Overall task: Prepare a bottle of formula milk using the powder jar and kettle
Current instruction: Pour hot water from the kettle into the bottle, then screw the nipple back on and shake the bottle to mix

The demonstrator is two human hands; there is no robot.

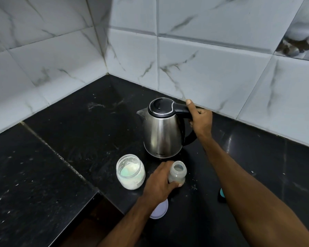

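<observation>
The stainless steel kettle with a black lid (161,130) stands upright on the speckled black stone counter (78,132), spout pointing left, black handle to the right. The right hand (200,118) is wrapped around that handle, thumb lying along its top. In front, the small translucent plastic baby bottle (177,174) stands upright, mouth open, its lower body gripped between the left hand (159,186)'s curled fingers and thumb. Just left stands the open glass jar of white powder (130,172). A pale lilac round lid (160,209) lies partly under the left wrist
</observation>
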